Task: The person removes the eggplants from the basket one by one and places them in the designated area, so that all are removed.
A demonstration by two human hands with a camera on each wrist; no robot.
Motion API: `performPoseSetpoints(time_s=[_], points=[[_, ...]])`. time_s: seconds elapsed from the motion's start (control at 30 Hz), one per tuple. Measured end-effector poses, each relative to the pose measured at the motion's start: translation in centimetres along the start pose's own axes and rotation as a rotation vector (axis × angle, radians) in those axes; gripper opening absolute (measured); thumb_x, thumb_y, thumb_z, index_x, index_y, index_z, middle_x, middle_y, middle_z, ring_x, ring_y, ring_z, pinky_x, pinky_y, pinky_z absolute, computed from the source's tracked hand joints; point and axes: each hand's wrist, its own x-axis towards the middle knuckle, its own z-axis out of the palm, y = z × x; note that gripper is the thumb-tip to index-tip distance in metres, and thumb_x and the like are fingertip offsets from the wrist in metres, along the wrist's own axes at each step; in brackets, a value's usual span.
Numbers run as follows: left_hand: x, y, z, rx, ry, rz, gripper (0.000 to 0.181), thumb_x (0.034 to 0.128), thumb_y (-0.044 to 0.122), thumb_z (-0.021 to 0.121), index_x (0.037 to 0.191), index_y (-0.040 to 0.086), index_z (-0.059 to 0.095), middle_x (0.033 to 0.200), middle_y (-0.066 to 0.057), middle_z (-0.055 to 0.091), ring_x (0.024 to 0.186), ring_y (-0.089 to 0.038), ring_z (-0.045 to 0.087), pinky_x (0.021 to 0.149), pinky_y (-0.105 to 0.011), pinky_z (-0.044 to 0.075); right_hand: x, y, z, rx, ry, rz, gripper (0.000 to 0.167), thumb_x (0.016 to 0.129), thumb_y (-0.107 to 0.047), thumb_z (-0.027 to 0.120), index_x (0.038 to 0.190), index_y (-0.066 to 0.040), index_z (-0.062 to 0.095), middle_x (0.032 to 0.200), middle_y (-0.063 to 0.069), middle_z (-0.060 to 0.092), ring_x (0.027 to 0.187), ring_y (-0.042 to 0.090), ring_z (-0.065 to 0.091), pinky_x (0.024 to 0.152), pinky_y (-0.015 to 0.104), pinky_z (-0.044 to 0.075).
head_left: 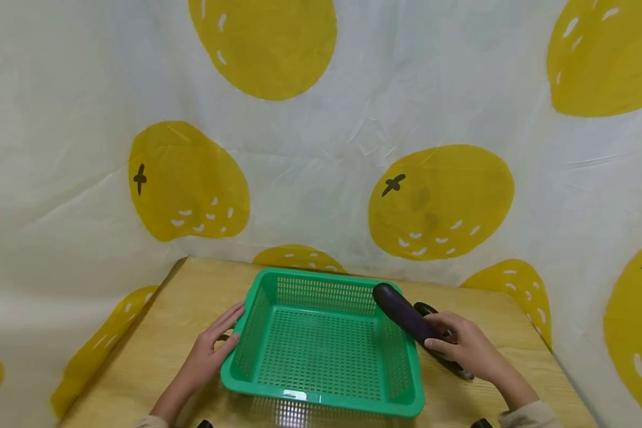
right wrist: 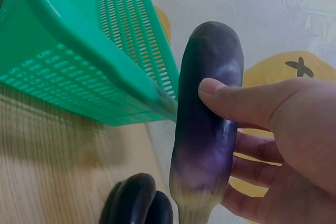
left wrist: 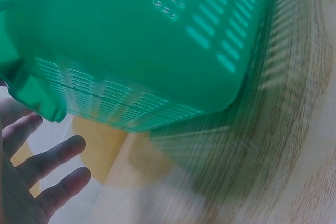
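A long dark purple eggplant (head_left: 401,309) is gripped by my right hand (head_left: 473,348), thumb on one side and fingers on the other. It slants over the right rim of a green plastic basket (head_left: 321,399). In the right wrist view the held eggplant (right wrist: 207,114) shows its pale stem end at the bottom. At least two more eggplants (right wrist: 134,198) lie below it, partly out of that view. My left hand (head_left: 205,356) rests at the basket's left rim with fingers extended. The left wrist view shows its fingers (left wrist: 58,156) spread loosely beside the basket's outer wall.
The basket stands on a light wooden table (head_left: 192,291), whose back edge meets a pale cloth (head_left: 310,190) printed with yellow fruit. Bare wood shows at both sides of the basket. Small black objects (head_left: 481,422) peek in at the bottom edge of the head view.
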Motion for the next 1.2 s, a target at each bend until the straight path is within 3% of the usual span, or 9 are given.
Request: performPoseSetpoints(time_s=[0.07,0.23,0.5,0.8,1.07,1.2], points=[[0.2,0.0,0.0,-0.001,-0.002,-0.002,0.05,0.1051,0.007,0.057,0.155,0.008,0.049,0.162,-0.014,0.045,0.128,0.008,0.053,0.084,-0.027,0.057,-0.1,0.0,-0.1,0.002,0.012,0.026,0.036,0.094,-0.019,0.077,0.125,-0.002,0.07,0.108,0.005,0.07,0.089,-0.003,0.057,0.07,0.025,0.056],[0.1,-0.2,-0.1,-0.001,0.007,-0.001,0.051,0.1045,0.006,0.057,0.154,0.009,0.049,0.163,-0.004,0.045,0.128,0.011,0.051,0.083,-0.027,0.057,-0.5,0.2,0.0,-0.003,0.019,0.061,0.037,0.092,-0.019,0.078,0.123,-0.001,0.071,0.105,0.005,0.069,0.086,-0.001,0.054,0.068,0.024,0.052],[0.0,-0.3,-0.1,-0.003,0.015,0.015,0.051,0.1037,0.003,0.058,0.154,0.008,0.05,0.159,-0.021,0.047,0.128,0.012,0.05,0.083,-0.026,0.057,-1.3,0.7,-0.2,0.0,0.004,0.105,0.039,0.092,-0.02,0.078,0.125,0.0,0.07,0.109,0.008,0.07,0.088,-0.002,0.054,0.068,0.023,0.053],[0.2,0.0,0.1,0.005,0.013,0.016,0.05,0.1038,0.004,0.057,0.153,0.005,0.05,0.157,-0.024,0.047,0.129,0.014,0.049,0.083,-0.027,0.057,-1.9,1.2,-0.5,-0.002,0.008,0.149,0.041,0.092,-0.02,0.078,0.126,0.001,0.069,0.114,0.011,0.07,0.088,-0.002,0.053,0.071,0.024,0.055],[0.4,0.0,0.3,0.002,0.007,0.019,0.05,0.104,0.004,0.057,0.153,0.004,0.05,0.157,-0.025,0.047,0.138,0.017,0.039,0.083,-0.026,0.057,-2.5,1.7,-0.6,0.025,0.006,0.188,0.043,0.092,-0.02,0.078,0.127,0.004,0.068,0.118,0.016,0.071,0.093,0.0,0.059,0.074,0.027,0.059],[0.3,0.0,0.3,0.004,0.01,0.019,0.05,0.1038,0.004,0.057,0.153,0.005,0.05,0.158,-0.024,0.047,0.132,0.016,0.045,0.082,-0.026,0.057,-2.7,1.9,-0.6,0.017,0.002,0.198,0.044,0.092,-0.02,0.078,0.127,0.004,0.067,0.117,0.016,0.071,0.094,0.004,0.061,0.075,0.029,0.059]])
